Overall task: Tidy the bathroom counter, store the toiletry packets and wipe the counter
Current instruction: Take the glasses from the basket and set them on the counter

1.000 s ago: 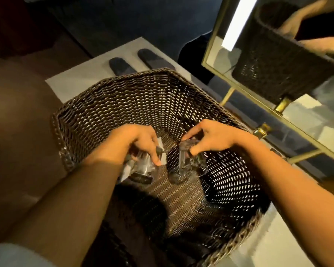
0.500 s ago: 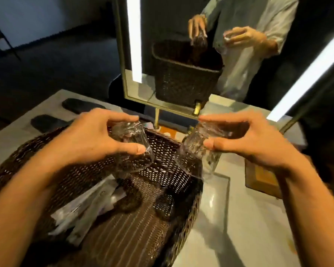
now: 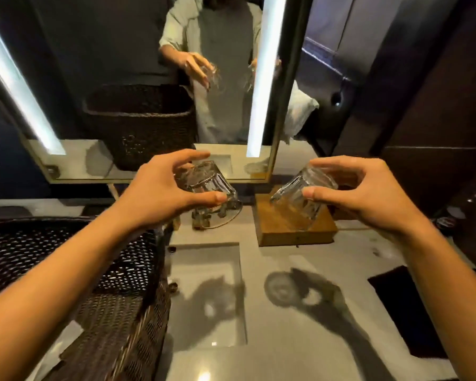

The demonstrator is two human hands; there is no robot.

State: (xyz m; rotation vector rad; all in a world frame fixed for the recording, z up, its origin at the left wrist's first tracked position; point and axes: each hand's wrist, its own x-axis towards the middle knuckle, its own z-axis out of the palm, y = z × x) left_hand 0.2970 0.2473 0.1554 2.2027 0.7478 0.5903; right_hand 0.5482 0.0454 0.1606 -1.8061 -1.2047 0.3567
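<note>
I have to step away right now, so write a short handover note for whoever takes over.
Left hand: grip on a clear glass, tilted, in the air over the counter.
Right hand: grip on a second glass, tilted, above the wooden tray.
Wicker basket sits at the counter's left.
Done: both glasses picked up.
Left: set the glasses down, likely on the tray; wipe the counter. No packets visible now.
</note>
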